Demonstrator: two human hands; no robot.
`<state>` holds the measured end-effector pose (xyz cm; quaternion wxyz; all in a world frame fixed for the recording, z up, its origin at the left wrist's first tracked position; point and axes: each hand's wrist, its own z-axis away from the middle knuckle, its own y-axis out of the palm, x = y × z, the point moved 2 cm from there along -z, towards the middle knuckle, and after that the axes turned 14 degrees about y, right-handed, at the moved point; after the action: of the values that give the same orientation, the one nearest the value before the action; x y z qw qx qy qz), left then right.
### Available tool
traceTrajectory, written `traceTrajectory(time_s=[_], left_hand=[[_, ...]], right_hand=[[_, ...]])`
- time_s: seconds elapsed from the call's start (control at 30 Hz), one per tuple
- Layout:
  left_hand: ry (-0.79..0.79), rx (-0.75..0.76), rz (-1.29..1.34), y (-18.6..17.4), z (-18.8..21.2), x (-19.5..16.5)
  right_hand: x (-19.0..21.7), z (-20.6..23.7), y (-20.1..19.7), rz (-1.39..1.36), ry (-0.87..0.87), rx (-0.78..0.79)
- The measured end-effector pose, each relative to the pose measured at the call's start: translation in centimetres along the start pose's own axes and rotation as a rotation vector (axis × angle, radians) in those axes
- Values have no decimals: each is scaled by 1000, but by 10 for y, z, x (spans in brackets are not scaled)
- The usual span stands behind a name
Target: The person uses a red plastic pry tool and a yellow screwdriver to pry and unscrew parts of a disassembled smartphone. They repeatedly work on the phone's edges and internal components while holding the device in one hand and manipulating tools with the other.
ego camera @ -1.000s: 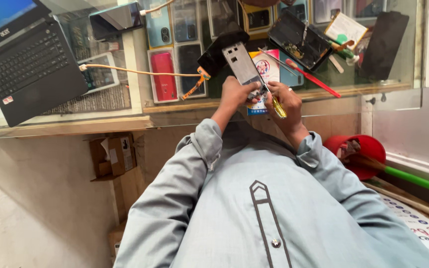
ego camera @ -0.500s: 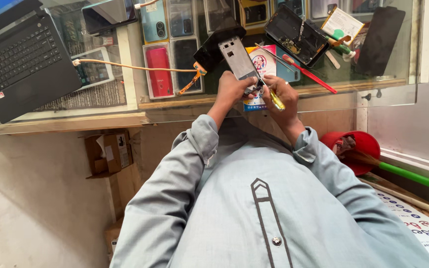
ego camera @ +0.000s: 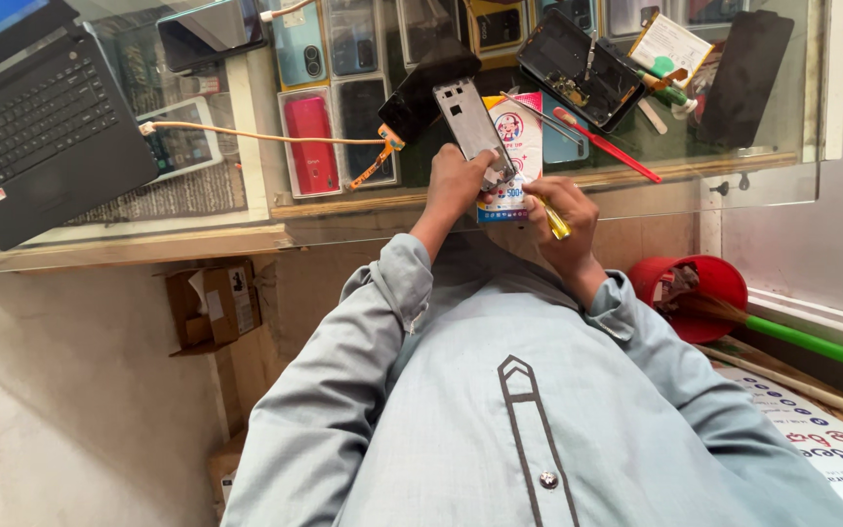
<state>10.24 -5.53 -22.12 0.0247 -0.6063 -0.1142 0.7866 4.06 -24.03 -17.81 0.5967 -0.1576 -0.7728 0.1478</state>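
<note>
**Grey phone frame held over the glass table**

Grey metal shows on the bare phone frame (ego camera: 472,125), which stands tilted above the near edge of the glass table (ego camera: 636,181). The left hand (ego camera: 459,181) holds it from below, its grip pinched on the frame's lower end, thumb and fingers wrapped around the edge. Just beside it, the right hand (ego camera: 558,210) is curled around a yellow-handled screwdriver (ego camera: 557,221), grip pressed tight on the handle, with the tool's tip pointing toward the frame's lower part; whether the tip touches cannot be told.

Behind the frame lies a printed card (ego camera: 522,137) with red, white and blue patches. Farther back on the glass rest an opened phone (ego camera: 578,68) with its insides showing, a red-handled tool (ego camera: 609,146) lying slantwise, and a dark flat panel (ego camera: 742,68) to the right. To the left, an orange cable (ego camera: 265,137) runs across toward a black laptop (ego camera: 36,127). Under the glass sit phone cases, one of them red (ego camera: 310,144). Down by the floor on the right stands a red bucket (ego camera: 704,283) with a green-handled stick (ego camera: 812,346) beside it.
</note>
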Motion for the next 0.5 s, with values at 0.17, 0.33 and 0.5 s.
traceTrajectory(time_s=[0.17, 0.33, 0.5], left_hand=[[25, 4, 11, 3, -5, 10], [285, 80, -188, 1, -6, 10], [33, 25, 42, 2, -6, 9]], right_hand=[[-7, 6, 5, 71, 59, -30], [-13, 5, 10, 84, -20, -49], [-17, 3, 15, 77, 11, -55]])
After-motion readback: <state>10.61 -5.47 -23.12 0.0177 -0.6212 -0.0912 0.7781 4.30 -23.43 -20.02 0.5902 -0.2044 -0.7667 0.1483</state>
